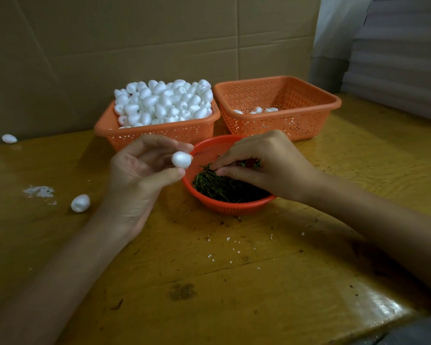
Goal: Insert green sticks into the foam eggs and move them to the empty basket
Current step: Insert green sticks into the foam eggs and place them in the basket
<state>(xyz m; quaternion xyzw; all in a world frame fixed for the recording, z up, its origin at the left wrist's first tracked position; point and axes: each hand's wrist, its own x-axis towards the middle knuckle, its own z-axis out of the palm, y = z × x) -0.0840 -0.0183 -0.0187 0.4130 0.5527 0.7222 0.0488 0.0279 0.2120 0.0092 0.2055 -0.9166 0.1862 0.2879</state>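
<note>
Nearest, the wooden table (234, 270) is carrying foam crumbs & dark specks. Just beyond, the left hand (137, 178) is pinching one foam egg (181, 159) btwn thumb & fingertips, holding it up beside the near-left rim of the round red bowl (234, 207). The right hand (266, 165) is reaching into that bowl w/ fingers curled down among the green sticks (222, 188); can't tell if it's gripping one yet. To do this well, I'd be lifting out a single stick, lining it up w/ the egg's long axis & pushing straight, w/ the egg braced lightly so the foam isn't crumbling. A loose egg (80, 202) is lying to the left. Farther off, the full basket (159, 135) is heaping w/ eggs, & right of it the empty basket (309, 120) is holding only a few finished eggs (258, 110).
</note>
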